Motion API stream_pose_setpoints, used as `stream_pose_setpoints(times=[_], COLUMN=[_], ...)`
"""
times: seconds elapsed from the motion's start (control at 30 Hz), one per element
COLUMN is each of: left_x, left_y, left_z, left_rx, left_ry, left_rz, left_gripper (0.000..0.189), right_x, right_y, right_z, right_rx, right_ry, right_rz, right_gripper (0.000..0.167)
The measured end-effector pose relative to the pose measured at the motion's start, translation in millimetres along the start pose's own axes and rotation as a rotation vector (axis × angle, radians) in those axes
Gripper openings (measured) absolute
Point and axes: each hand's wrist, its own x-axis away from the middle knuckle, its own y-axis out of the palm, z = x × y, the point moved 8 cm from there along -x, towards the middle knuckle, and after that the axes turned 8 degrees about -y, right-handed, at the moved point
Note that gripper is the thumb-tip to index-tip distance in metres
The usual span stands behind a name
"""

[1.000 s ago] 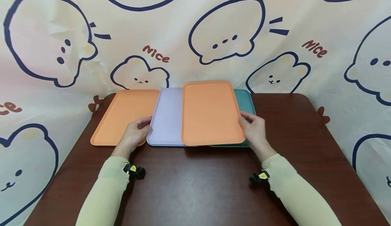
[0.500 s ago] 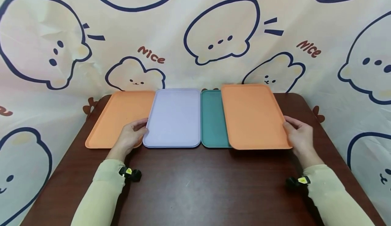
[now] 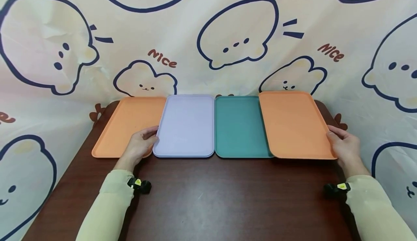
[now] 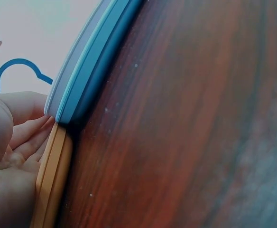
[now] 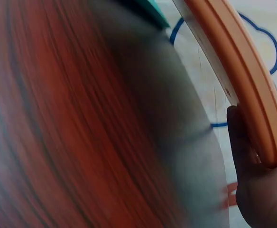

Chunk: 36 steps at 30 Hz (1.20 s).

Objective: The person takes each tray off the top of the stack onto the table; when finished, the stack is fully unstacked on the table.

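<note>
My right hand (image 3: 346, 148) grips the right edge of an orange tray (image 3: 296, 125). The right wrist view shows this orange tray (image 5: 243, 71) raised off the tabletop, one finger beneath its rim. In the head view it overlaps the right side of a green tray (image 3: 242, 127). At the left, my left hand (image 3: 138, 147) pinches the left edge of a lavender tray (image 3: 185, 125). A blue tray (image 4: 84, 83) lies under the lavender one in the left wrist view. Below that hand, a second orange tray (image 3: 135, 121) lies flat on the table.
The trays stand in a row along the back of a dark brown wooden table (image 3: 208, 194). Behind it hangs a pale cloth (image 3: 169, 27) with cartoon outlines. A small black wrist camera (image 3: 140, 185) sits on the left cuff.
My right hand has carried the orange tray to the right, from over the lavender tray to beyond the green one, uncovering both. The left hand stays at the lavender tray's edge.
</note>
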Motion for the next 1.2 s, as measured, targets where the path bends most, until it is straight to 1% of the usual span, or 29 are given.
stream_pose_setpoints(times=[0.13, 0.23, 0.33, 0.47, 0.67, 0.73, 0.87, 1.07, 1.2], left_x=[0.3, 0.8, 0.8, 0.3, 0.0, -0.2, -1.0, -0.6, 0.0], left_y=[-0.1, 0.8, 1.2, 1.1, 0.2, -0.3, -0.8, -1.2, -0.2], left_z=[0.8, 1.2, 0.8, -0.6, -0.7, -0.8, -1.5, -2.1, -0.6], left_rx=[0.017, 0.030, 0.022, 0.010, -0.001, -0.005, -0.004, -0.004, -0.008], left_ry=[0.006, 0.004, -0.004, -0.020, -0.021, -0.021, -0.020, -0.015, -0.002], left_rz=[-0.002, -0.003, 0.000, 0.002, 0.005, 0.008, 0.011, 0.012, 0.016], left_gripper=[0.057, 0.057, 0.056, 0.056, 0.056, 0.056, 0.055, 0.056, 0.056], right_x=[-9.9, -16.6, -23.5, -30.4, -36.8, -38.5, -41.3, -42.2, -39.3], right_y=[-11, -18, -24, -28, -22, -19, -12, -2, 1], right_z=[3, 6, 6, 5, 9, 8, 4, -3, -11], right_rx=[0.036, 0.012, 0.021, 0.133, 0.243, 0.284, 0.376, 0.545, 0.572], right_ry=[0.009, 0.025, 0.009, -0.047, -0.046, -0.057, -0.113, -0.236, -0.293], right_rz=[-0.007, -0.009, -0.014, -0.029, -0.059, -0.065, -0.085, -0.162, -0.192], right_gripper=[0.053, 0.054, 0.054, 0.055, 0.057, 0.057, 0.055, 0.051, 0.054])
